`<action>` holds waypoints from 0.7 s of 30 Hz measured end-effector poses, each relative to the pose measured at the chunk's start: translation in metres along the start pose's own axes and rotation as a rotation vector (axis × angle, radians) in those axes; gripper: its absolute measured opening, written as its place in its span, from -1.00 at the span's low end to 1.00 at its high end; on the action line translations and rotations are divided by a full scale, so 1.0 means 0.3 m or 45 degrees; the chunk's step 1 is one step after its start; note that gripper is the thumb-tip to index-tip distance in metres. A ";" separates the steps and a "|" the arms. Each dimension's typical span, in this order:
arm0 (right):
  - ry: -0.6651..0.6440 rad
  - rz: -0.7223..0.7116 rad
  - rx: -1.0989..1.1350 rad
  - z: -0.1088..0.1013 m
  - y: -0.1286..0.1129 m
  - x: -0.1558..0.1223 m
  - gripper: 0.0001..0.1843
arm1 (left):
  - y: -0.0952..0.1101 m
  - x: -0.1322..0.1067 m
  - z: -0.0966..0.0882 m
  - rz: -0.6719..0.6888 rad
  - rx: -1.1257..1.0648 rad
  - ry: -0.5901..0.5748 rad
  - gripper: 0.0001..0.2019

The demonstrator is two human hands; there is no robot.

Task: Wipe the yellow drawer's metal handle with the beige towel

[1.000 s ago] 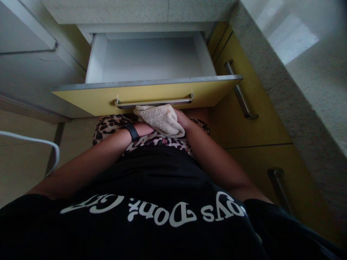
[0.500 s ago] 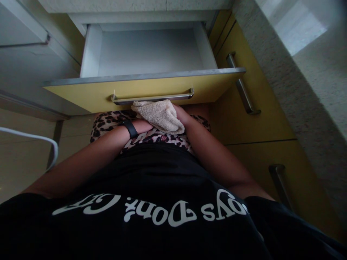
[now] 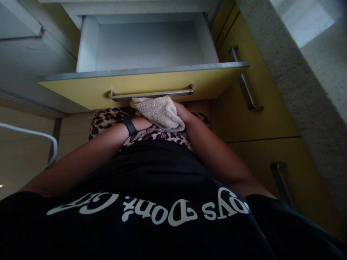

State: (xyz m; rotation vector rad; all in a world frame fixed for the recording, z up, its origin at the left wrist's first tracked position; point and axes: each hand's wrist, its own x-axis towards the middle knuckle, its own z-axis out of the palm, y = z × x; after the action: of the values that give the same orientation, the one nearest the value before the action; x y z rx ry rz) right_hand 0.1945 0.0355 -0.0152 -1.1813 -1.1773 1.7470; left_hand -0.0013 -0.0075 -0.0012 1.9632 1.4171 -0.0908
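Observation:
A beige terry cloth (image 3: 159, 112) lies bunched over both my hands, just below the drawer handle (image 3: 151, 95). My right hand (image 3: 181, 110) enters the cloth from the right and grips it, though folds cover the fingers. From the left comes my left hand (image 3: 143, 123), with a black band on the wrist; its fingers disappear beneath the cloth. Both hands rest low over my leopard-print lap. In front of them a yellow-fronted drawer (image 3: 151, 77) stands pulled out, its white inside showing.
To the right are yellow cabinet fronts (image 3: 257, 119) with metal handles, under a speckled countertop (image 3: 298, 65). A white cable (image 3: 29, 130) curves over the tiled floor (image 3: 21, 155) on the left. Pale panels stand at the upper left.
The view has shifted slightly, so the drawer and cloth sit a little higher in the picture. The hands and cloth keep the same position against the drawer.

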 end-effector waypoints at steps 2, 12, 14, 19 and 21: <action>-0.004 0.007 -0.011 0.002 -0.008 -0.004 -0.64 | -0.009 0.001 0.003 0.015 -0.082 -0.006 -0.27; 0.027 0.038 0.017 0.013 -0.022 -0.023 -0.71 | -0.007 -0.004 0.002 0.008 -0.176 0.030 -0.32; 0.034 0.033 0.010 0.011 -0.020 -0.022 -0.70 | -0.010 -0.001 0.001 0.033 -0.191 0.040 -0.31; -0.007 0.045 -0.006 0.005 -0.013 -0.005 -0.63 | -0.023 0.013 0.003 0.023 -0.125 0.038 -0.25; -0.023 0.025 -0.003 0.005 -0.016 0.000 -0.61 | -0.019 0.014 0.003 0.030 -0.027 0.002 -0.25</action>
State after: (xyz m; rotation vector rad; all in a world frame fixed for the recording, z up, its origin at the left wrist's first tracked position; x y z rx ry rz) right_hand 0.1933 0.0364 -0.0105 -1.1844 -1.1828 1.7746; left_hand -0.0042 -0.0039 -0.0065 1.9626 1.3903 -0.0632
